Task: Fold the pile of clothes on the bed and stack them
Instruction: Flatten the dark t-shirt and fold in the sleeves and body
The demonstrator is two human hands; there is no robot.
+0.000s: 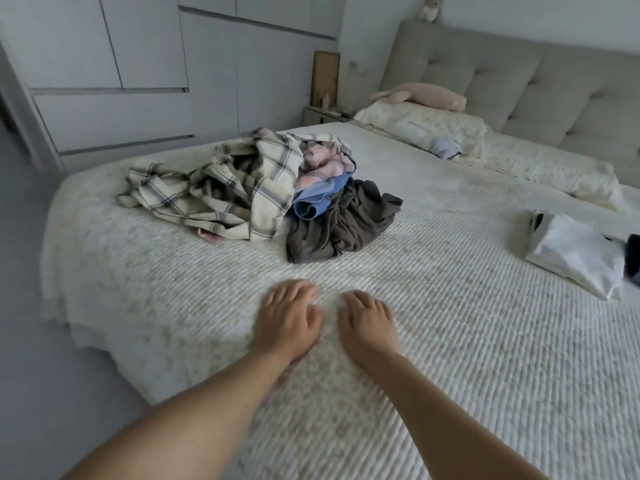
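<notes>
Barely started: clothes pile (263, 192) unfolded on bed (450, 341), white folded item (576, 252) aside; left hand (289, 315), right hand (367, 323) flat, holding nothing.

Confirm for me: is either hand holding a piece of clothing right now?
No, the left hand and right hand lie flat on the bedspread, short of the pile of clothes.

Dim, flat daylight with soft shadows; wide-angle bending at the edges, and the fingers (304, 289) slightly motion-blurred.
</notes>
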